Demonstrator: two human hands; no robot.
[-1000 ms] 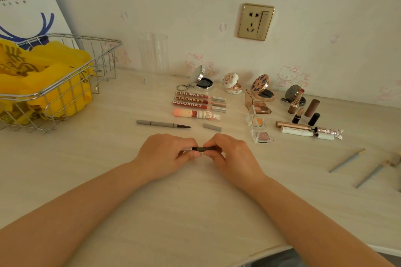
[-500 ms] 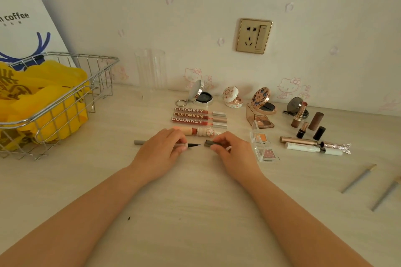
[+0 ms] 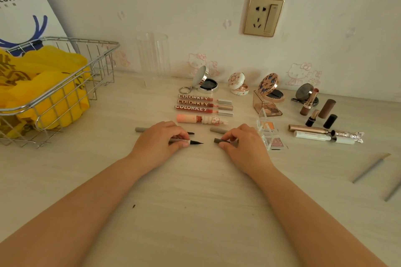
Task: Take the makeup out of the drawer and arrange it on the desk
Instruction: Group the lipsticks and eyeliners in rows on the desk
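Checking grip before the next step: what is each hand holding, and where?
Left hand pinches the eyeliner pen just behind its tip; right hand pinches its cap at the closed end.

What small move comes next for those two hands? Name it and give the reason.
Probably lay both pieces down: the left hand pinches an uncapped liner pen, the right hand its cap, directly in front of another uncapped pen and cap lying parallel on the desk.
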